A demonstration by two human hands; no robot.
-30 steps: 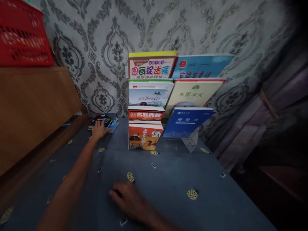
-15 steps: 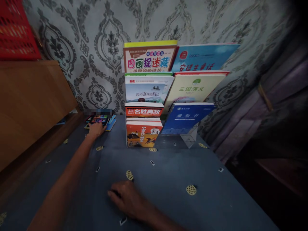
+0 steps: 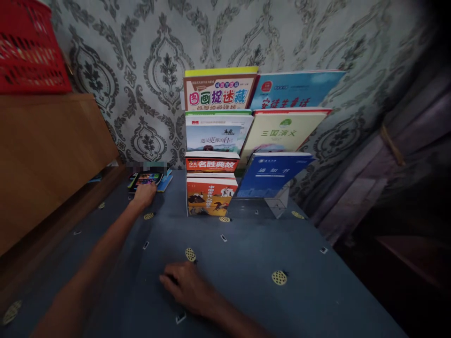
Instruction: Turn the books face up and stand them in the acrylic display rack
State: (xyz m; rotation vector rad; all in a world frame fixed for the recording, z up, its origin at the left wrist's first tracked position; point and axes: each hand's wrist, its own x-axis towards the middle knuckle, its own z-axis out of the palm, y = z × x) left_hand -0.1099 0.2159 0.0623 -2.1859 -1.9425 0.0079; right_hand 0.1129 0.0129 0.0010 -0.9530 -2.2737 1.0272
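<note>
At the back left of the table, my left hand (image 3: 144, 196) is closed on the near edge of a dark book (image 3: 150, 178) with a colourful cover. Its fingertips are partly hidden. A blue book (image 3: 165, 182) with a yellow edge lies beneath, sticking out to the right. Nearer to me, my right hand (image 3: 185, 286) rests on the tabletop with its fingers loosely curled. I see nothing in it. In front of me a clear stand (image 3: 278, 206) bears books in tiers, among them an orange book (image 3: 211, 197) and a dark blue booklet (image 3: 273, 176).
A grey-blue cloth with pineapple prints covers the table (image 3: 246, 253). To the left stands a wooden cabinet (image 3: 49, 155) with a red plastic basket (image 3: 31, 51) on it. Patterned wallpaper (image 3: 162, 70) is behind the stand, and a tied curtain (image 3: 369, 173) hangs at the right.
My left hand has gone from lying on the dark book to closing at its near edge, and the book is slightly turned. My right hand stays about where it was. The view has shifted a little.
</note>
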